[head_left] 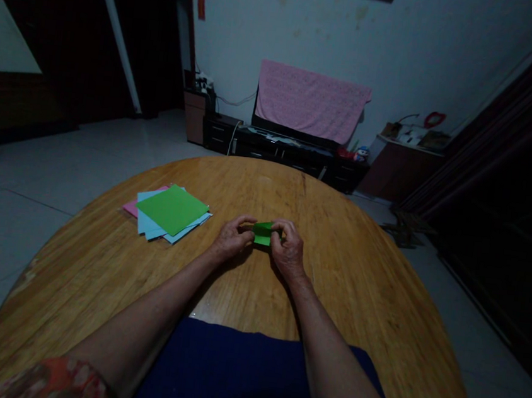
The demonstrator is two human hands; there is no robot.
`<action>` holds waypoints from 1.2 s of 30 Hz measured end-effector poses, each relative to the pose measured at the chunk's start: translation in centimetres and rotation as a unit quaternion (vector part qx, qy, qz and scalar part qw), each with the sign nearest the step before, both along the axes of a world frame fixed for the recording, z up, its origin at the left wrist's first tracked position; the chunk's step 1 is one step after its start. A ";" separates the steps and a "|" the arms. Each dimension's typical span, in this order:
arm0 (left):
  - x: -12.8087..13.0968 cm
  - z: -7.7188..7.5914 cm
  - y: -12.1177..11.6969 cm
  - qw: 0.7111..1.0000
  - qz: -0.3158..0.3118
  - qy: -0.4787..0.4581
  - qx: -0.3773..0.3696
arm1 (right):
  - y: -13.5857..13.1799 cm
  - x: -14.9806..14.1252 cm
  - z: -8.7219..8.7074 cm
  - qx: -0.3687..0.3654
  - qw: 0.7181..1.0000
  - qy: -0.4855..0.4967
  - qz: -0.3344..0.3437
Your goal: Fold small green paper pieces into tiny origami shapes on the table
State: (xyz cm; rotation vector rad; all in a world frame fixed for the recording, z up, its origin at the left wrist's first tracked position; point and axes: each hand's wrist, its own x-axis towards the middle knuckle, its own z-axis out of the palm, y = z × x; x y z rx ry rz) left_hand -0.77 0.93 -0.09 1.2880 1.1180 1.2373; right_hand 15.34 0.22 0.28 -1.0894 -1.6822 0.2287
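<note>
Both hands shown from the head camera, working on a small piece of folded paper. The left hand [232, 236] and right hand [289, 249] are close together above a wooden table [97, 270], with the forearms spreading apart toward the body. The paper [263, 233], green and folded into a small block, is held between the two sets of fingers.

The left fingers [246, 223] curl inward in a narrow pinch at the paper's left end. The right fingers [278, 227] curl the same way at its right end and partly cover it. The thumbs are hidden behind the hands, so their exact placing cannot be told.

Left of the left fingers, near but not touching them, lies a stack [164, 212] of square sheets: a green sheet on top, blue sheets fanned beneath, and a pink sheet at the far left. Well beyond the fingers, past the table's far edge, stands a TV [297, 129] draped with a pink cloth [312, 101], on a low black cabinet [280, 156]. Below the left fingers, at the lower edge of the view, a patterned sleeve [54, 382] covers the upper left arm. Dark blue clothing [229, 372] shows between the arms.
</note>
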 end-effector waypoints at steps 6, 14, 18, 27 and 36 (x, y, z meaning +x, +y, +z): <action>0.4 1.3 -0.4 0.969 0.061 -0.164 -0.172 | -0.1 -0.1 0.8 0.048 0.998 -0.011 -0.027; -0.3 1.6 -0.6 0.959 -0.046 -0.211 -0.183 | -0.5 -0.6 0.8 0.039 0.998 -0.051 0.025; -0.3 1.1 -0.2 0.966 -0.027 -0.190 -0.172 | -0.6 -0.6 0.3 0.010 0.997 -0.076 -0.001; -0.7 0.1 0.8 0.964 0.036 -0.230 -0.132 | -1.7 -1.2 0.5 0.013 0.976 -0.211 0.060; -0.5 1.3 0.2 0.961 0.033 -0.234 -0.145 | -1.8 -1.3 0.3 0.018 0.968 -0.242 0.069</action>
